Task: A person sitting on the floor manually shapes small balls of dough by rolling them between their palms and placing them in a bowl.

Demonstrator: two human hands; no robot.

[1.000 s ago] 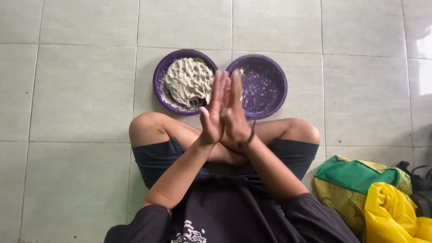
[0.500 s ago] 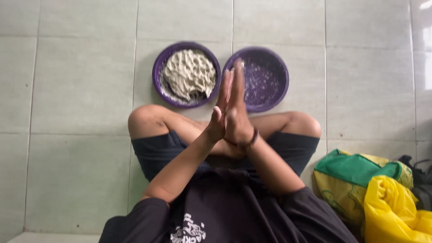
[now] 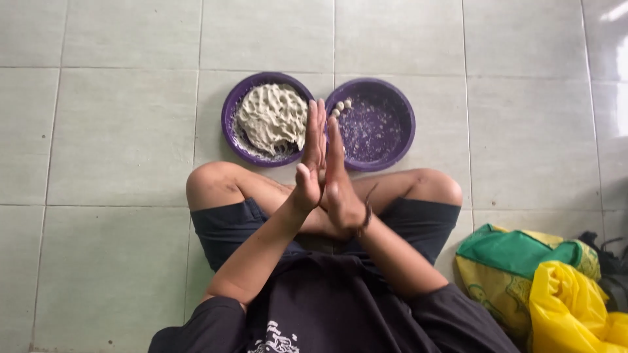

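Note:
I sit cross-legged on a tiled floor. My left hand (image 3: 311, 157) and my right hand (image 3: 340, 180) are pressed flat together, palm to palm, fingers straight and pointing away from me. Whatever lies between the palms is hidden. Just beyond the fingertips stand two round purple bowls side by side. The left bowl (image 3: 230, 124) holds a pale lump of dough (image 3: 271, 117) with finger grooves. The right bowl (image 3: 400, 124) is dusted with white specks and holds a few small dough balls (image 3: 341, 107) at its near-left rim. A dark band circles my right wrist.
A green and yellow bag (image 3: 517, 261) and a yellow plastic bag (image 3: 575, 307) lie on the floor at my right, next to my knee. Something dark (image 3: 611, 258) lies behind them. Pale tiles (image 3: 118, 131) surround the bowls.
My pressed palms have slid against each other, and the fingers now point straighter ahead. The small dough balls in the right bowl, hidden behind my hands before, now show.

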